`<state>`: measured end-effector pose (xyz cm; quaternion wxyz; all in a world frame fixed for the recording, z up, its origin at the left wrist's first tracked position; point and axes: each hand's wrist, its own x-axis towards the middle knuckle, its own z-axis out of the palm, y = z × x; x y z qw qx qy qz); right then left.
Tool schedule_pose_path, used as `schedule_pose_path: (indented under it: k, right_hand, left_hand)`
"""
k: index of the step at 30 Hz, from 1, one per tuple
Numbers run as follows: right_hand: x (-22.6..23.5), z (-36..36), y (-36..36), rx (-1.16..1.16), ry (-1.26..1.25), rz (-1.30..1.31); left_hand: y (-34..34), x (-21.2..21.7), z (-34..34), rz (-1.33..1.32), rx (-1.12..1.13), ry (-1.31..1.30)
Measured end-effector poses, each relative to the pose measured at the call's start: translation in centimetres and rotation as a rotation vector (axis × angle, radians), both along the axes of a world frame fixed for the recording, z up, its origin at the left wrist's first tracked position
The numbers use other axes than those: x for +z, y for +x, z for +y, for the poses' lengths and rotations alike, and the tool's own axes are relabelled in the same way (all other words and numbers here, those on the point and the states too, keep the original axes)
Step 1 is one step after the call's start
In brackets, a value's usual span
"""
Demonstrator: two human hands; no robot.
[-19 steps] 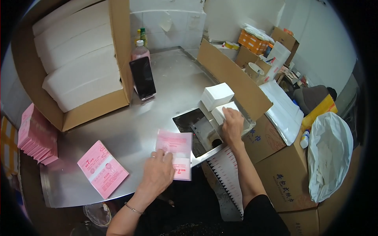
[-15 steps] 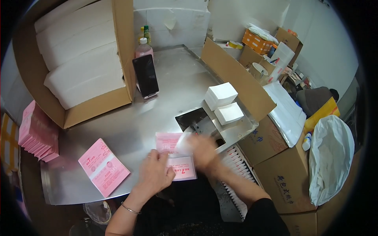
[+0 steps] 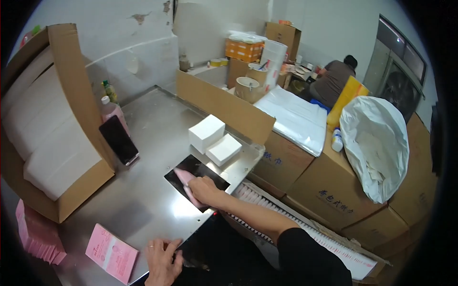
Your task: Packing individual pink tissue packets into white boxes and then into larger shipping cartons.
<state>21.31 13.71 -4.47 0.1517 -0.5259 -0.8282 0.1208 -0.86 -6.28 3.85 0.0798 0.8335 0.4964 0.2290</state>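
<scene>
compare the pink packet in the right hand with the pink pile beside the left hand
The right hand holds the pink packet at the dark opening; the pink pile lies unheld on the metal table. The packet is tilted, while the pile lies flat. Both are pink.

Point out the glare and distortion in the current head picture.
Head view: strong glare whitens the metal table beside the dark opening; head view: the clear plastic sheets shine too; head view: the open carton bows at left, and the corners fall to black.
</scene>
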Motion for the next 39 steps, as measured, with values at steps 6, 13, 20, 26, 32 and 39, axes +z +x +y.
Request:
schedule_pose_path:
  k: [6,13,20,26,32,39]
  right_hand:
    - [5.0,-2.3,3.6,-0.119,0.663,0.107]
    - [3.2,1.9,7.9,-0.423,0.764,-0.159]
    - [3.2,2.9,9.0,-0.319,0.603,0.119]
    - [3.8,2.4,10.0,-0.281,0.719,0.075]
    - [3.7,-6.2,0.4,0.325,0.625,0.228]
    - [4.8,-6.8,-6.4,0.401,0.322,-0.002]
  left_hand:
    - [-8.6,-1.3,-2.0,0.075,0.595,0.355]
    - [-12.5,-1.1,-3.1,0.482,0.636,0.104]
    - [-3.6,-1.3,1.8,-0.217,0.212,0.167]
    - [1.0,-4.0,4.5,-0.281,0.147,0.112]
    - [1.5,-4.4,4.4,-0.252,0.086,0.198]
    - [2.7,-2.9,4.5,-0.023,0.392,0.143]
